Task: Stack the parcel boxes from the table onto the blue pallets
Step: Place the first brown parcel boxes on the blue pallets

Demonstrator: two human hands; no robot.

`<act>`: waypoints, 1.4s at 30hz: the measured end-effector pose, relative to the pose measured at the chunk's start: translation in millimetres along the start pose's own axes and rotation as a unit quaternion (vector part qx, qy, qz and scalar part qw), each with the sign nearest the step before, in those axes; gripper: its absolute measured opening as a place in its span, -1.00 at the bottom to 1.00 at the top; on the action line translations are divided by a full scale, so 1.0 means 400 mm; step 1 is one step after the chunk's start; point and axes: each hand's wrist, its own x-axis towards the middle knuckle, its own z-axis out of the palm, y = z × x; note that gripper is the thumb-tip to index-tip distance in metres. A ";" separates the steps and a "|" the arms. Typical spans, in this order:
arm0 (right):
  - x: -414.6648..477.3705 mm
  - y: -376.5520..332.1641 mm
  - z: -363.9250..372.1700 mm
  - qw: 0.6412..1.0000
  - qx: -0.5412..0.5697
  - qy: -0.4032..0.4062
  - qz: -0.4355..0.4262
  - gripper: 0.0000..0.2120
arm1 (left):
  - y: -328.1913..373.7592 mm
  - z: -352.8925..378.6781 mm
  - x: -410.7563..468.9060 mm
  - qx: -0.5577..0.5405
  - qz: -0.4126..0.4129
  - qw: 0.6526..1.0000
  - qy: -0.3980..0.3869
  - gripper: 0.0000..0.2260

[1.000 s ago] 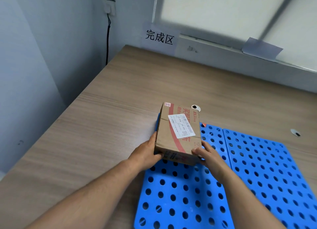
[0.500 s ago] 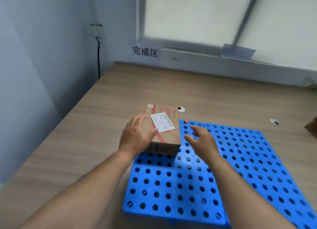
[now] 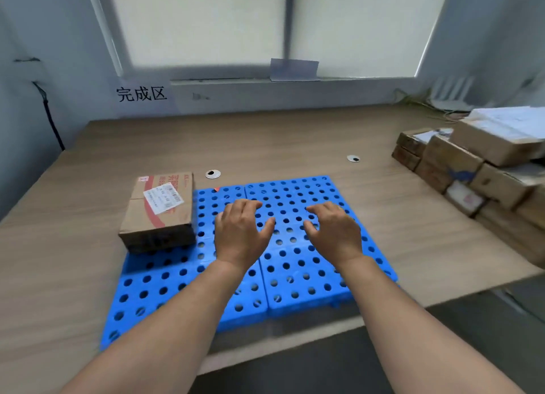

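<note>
One brown parcel box with a white label and red print lies flat on the far left corner of the blue perforated pallets. My left hand hovers over the pallets just right of that box, fingers relaxed and holding nothing. My right hand floats beside it over the right pallet, likewise empty. A pile of several brown parcel boxes sits on the table at the far right.
The wooden table runs back to a wall with a sign of black characters. Two round cable grommets sit behind the pallets. The table's front edge drops off at the lower right.
Both hands have let go of the box, which now rests on the pallet's far left corner. The hands have moved right, and the view has turned right to show the box pile.
</note>
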 end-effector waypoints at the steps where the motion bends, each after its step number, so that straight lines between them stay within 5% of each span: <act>1: -0.017 0.038 -0.023 1.000 -0.001 0.011 0.010 -0.69 | 0.042 0.021 -0.006 -0.001 0.009 1.000 -0.003 -0.64; 23: -0.260 0.772 -0.389 0.951 -0.088 0.161 0.249 -0.72 | 0.828 0.438 -0.064 -0.105 0.218 0.957 -0.161 -0.54; 42: -0.085 1.371 -0.659 0.923 -0.145 0.177 0.311 -0.68 | 1.455 0.783 0.167 -0.150 0.251 0.940 -0.173 -0.46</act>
